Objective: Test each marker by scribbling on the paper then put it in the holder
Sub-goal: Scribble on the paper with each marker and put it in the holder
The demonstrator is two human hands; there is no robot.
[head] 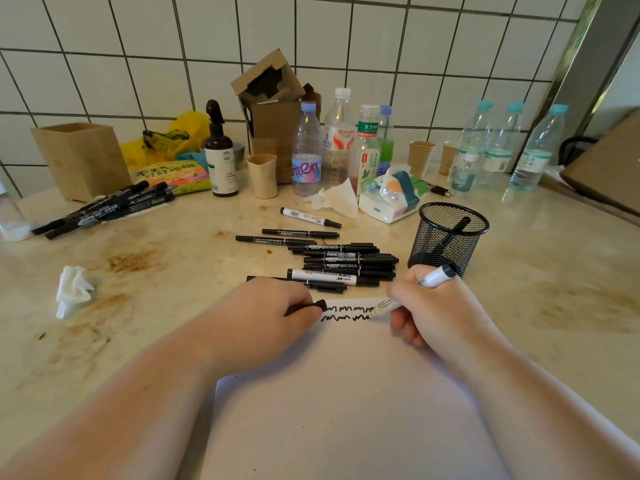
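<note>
- The right hand [429, 306] has its grip closed around a white-barrelled marker [412, 294], fingers pinching low on the barrel, with the tip down on the paper [346, 393] at the end of the second row of black scribbles [346, 314].
- The marker's long axis slants from the tip, low and toward the left, up and away to its black rear end, which leans toward the mesh holder [448, 237].
- The left hand [273, 315] rests on the paper's far left corner, its grip curled around a black cap [320, 304], probably this marker's own.
- The holder stands upright on the surface [173, 306] just beyond the right hand, slightly to its right, and already has one dark marker in it. The right hand is much the nearer hand to it.
- I judge the coming move to be capping and then a short lift forward, tipping the barrel upright over the rim.
- Between the hands and further back lies a pile of black markers [343, 263], mostly lying left to right, seemingly untested.
- A second bundle of markers [107, 209] lies far left, by a wooden box [81, 157].
</note>
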